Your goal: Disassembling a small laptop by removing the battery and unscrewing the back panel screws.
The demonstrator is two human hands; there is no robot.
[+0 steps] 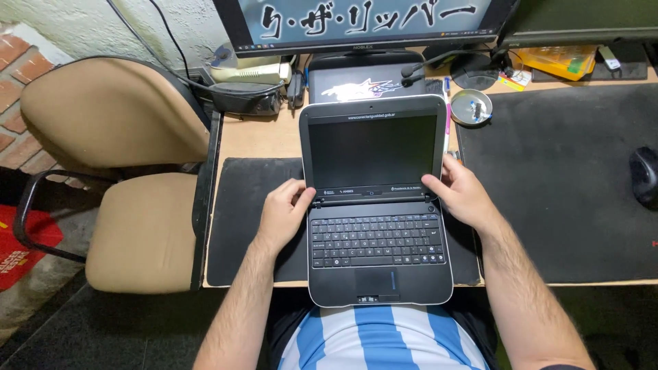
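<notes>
A small grey laptop (373, 226) stands open on the desk edge in front of me, its screen dark and tilted back. My left hand (284, 209) grips the left side of it at the hinge, thumb on the screen's lower corner. My right hand (460, 192) holds the right side at the hinge, fingers on the screen's edge. The keyboard and touchpad face me, uncovered.
A black mat (243, 219) lies under the laptop, a larger dark mat (562, 185) to the right with a black mouse (644, 175). Behind stand a monitor (363, 24), a round ashtray (471, 106) and cables. A tan chair (130, 185) sits at the left.
</notes>
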